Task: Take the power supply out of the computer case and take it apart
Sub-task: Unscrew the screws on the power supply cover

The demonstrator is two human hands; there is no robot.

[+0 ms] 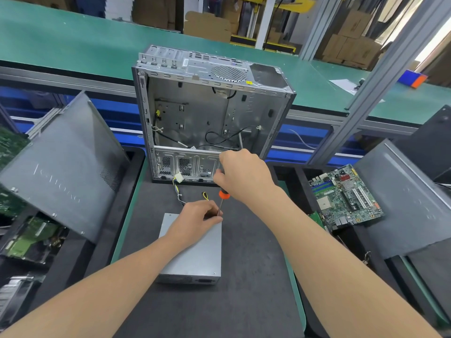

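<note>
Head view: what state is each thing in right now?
Case: upright, side open, gutted, loose cables inside.
Power supply: out of the case, flat on the mat, cover on.
Screwdriver: upright, tip at the power supply's far right corner.
Right hand: grips the screwdriver handle.
Left hand: rests on the power supply, fingers steady the shaft.
Motherboard: out, lying at right.

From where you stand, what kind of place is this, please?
Probably a workshop line where old computers are dismantled. A stripped computer case stands on the bench, a long green conveyor belt runs behind it, and loose circuit boards and case panels lie in trays at both sides.
</note>
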